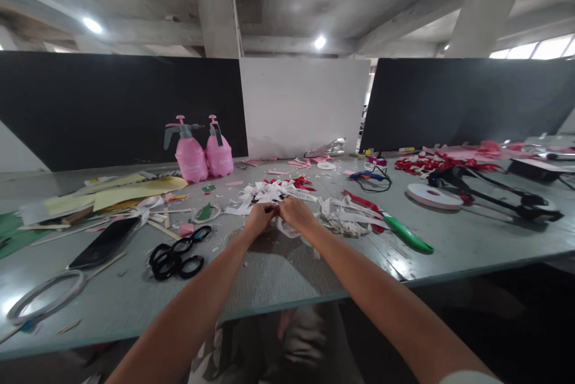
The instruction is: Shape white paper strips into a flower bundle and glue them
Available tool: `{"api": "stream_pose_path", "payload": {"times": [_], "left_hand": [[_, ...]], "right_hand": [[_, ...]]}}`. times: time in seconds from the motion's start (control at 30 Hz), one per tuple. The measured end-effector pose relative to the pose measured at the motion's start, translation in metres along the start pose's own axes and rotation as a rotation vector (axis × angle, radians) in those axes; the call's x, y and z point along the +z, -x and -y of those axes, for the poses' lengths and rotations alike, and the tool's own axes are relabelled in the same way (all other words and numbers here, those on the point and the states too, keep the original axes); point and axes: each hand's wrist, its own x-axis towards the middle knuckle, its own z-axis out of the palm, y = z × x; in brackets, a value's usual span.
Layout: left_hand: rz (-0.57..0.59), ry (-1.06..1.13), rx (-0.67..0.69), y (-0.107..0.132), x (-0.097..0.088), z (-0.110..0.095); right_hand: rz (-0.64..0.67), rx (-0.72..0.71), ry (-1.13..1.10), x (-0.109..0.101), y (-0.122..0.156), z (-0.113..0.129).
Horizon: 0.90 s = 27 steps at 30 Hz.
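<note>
My left hand (260, 217) and my right hand (296, 212) meet over the middle of the table, fingertips pinched together and nearly touching. A white printed ribbon (288, 229) shows just below the fingers and seems to be gripped between them; the pinch itself is partly hidden. Right behind my hands lies a heap of white ribbon pieces (258, 191), some with dark lettering, with red ribbon bits (302, 183) at its back. To the right of my right hand is a loose bunch of white ribbon strips (344, 216).
A green-handled tool (408, 235) lies at right, near a ribbon roll (433, 196), a glue gun (371, 174) and a black strapped device (489, 192). Left are black scissors (177, 252), a phone (106, 242) and paper sheets (135, 190). Pink spray bottles (191, 159) stand behind.
</note>
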Motion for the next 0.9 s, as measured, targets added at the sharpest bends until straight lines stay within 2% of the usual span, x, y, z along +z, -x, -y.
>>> {"api": "stream_pose_path", "payload": {"times": [0.33,0.9], "left_hand": [[-0.032,-0.025,-0.01,-0.002,0.0,0.007],[-0.014,0.025,0.054,-0.002,0.003,0.013]], "right_hand": [[0.009,0.004,-0.089,-0.008,0.003,-0.007],[-0.037,0.087,-0.121,0.007,-0.002,-0.006]]}}
